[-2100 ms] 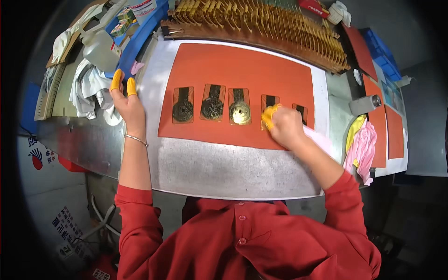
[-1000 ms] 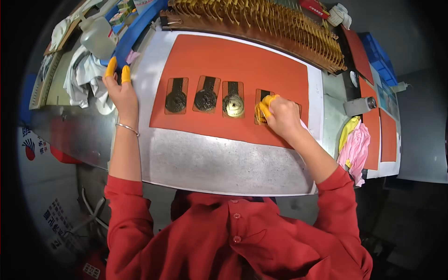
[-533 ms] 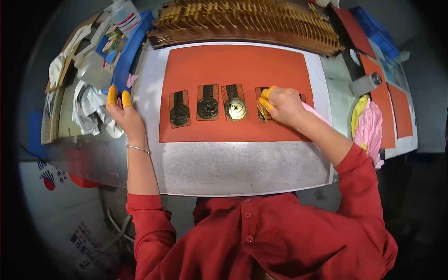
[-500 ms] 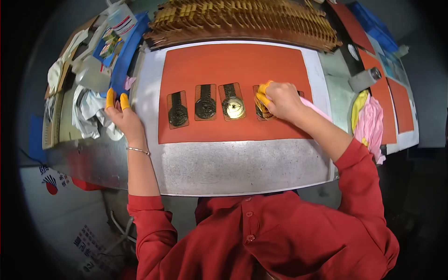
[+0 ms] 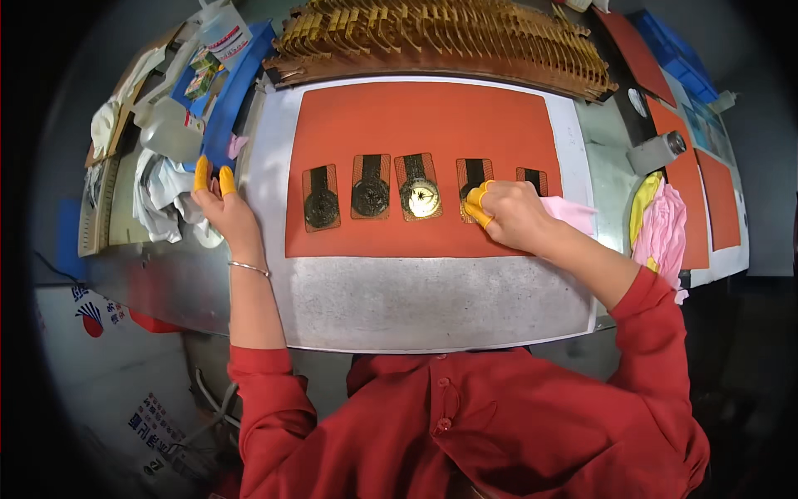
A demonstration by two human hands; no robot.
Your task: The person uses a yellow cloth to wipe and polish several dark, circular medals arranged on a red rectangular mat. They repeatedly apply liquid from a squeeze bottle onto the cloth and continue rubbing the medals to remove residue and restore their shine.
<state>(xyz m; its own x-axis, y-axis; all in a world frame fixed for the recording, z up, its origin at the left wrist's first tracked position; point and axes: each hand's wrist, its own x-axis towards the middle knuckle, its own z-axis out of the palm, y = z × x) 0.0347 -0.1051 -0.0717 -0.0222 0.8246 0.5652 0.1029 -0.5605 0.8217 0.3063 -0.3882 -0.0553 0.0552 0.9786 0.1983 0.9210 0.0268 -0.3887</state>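
The right hand [image 5: 517,214] bunches its fingers narrowly over the lower part of the 4th dark plate [image 5: 475,170] in a row of 5 on an orange sheet [image 5: 420,121]; I cannot tell whether it grips the pink cloth [image 5: 572,214] beside its wrist. The left hand [image 5: 229,218], 2 capped fingertips spread apart, is near the blue tray [image 5: 221,137].

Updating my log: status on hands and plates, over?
Left hand open. Right hand curled over fourth-from-left rectangular black-and-copper plate. That hand hides part of it.
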